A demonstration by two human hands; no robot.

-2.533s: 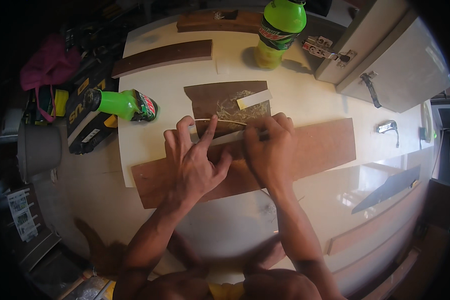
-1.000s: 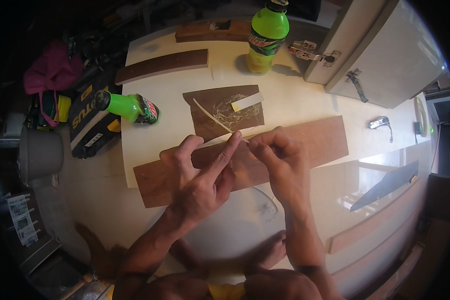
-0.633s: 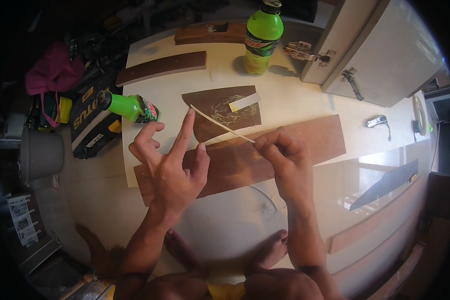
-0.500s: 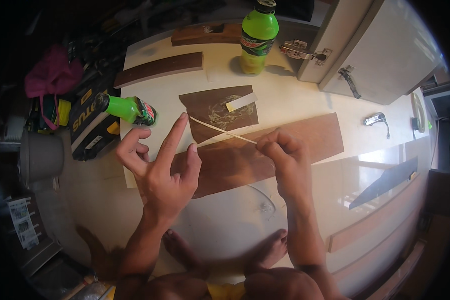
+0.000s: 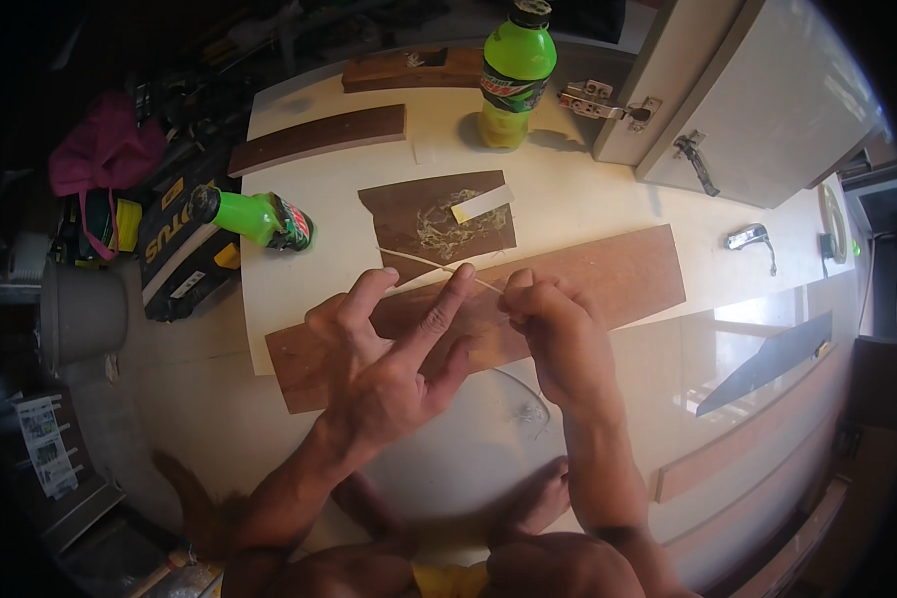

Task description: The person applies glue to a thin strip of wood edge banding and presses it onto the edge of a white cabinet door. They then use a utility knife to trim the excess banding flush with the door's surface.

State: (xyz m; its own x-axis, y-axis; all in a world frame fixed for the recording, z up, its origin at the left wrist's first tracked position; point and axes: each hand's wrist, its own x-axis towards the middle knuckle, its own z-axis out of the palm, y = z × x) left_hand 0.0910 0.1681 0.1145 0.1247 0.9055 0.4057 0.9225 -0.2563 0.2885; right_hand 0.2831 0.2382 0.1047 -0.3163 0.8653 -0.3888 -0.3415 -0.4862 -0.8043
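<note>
Presently, my right hand point(image 5: 565, 329) pinches the near end of the strip point(image 5: 419, 263) between thumb and bent fingers. The strip slants up and left above the board point(image 5: 618, 279); its far tip shows by the left edge of the brown sheet point(image 5: 384, 209). My left hand point(image 5: 394, 384) has its fingers spread, gripping nothing; index fingertip at the strip, pressure cannot be told. Shavings point(image 5: 437, 231) lie on the sheet.

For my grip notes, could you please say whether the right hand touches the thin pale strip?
Touching: the head view shows the right hand pinching one end of the thin pale strip.
</note>
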